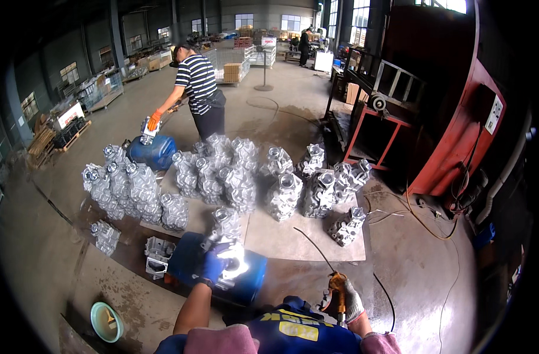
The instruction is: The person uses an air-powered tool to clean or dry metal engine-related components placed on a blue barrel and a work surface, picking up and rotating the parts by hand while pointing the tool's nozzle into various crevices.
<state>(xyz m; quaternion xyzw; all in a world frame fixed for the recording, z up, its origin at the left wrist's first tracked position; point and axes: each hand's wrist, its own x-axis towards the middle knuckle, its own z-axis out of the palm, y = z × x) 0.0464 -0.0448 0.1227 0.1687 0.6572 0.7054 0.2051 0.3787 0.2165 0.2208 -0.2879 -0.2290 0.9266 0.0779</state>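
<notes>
My left hand (pixel 213 265), in a blue glove, grips the edge of a silver metal casting (pixel 226 227), brightly lit where it faces me. The casting rests on a blue plastic barrel (pixel 189 259) lying on its side in front of me. At lower right, my right hand (pixel 353 304), in a whitish knit glove, is closed round an orange-yellow hand tool (pixel 338 289). A thin dark hose or cord runs close by it; the tool's exact kind does not show. Left of the barrel sits an open, box-like casting (pixel 158 256).
Rows of upright castings (pixel 240 186) stand ahead on floor sheets (pixel 281 245). A co-worker (pixel 198 82) in a striped shirt handles another casting at a second blue barrel (pixel 154 151). A pale green basin (pixel 106 321) is lower left; a red machine (pixel 446 141) is right, with cables on the floor.
</notes>
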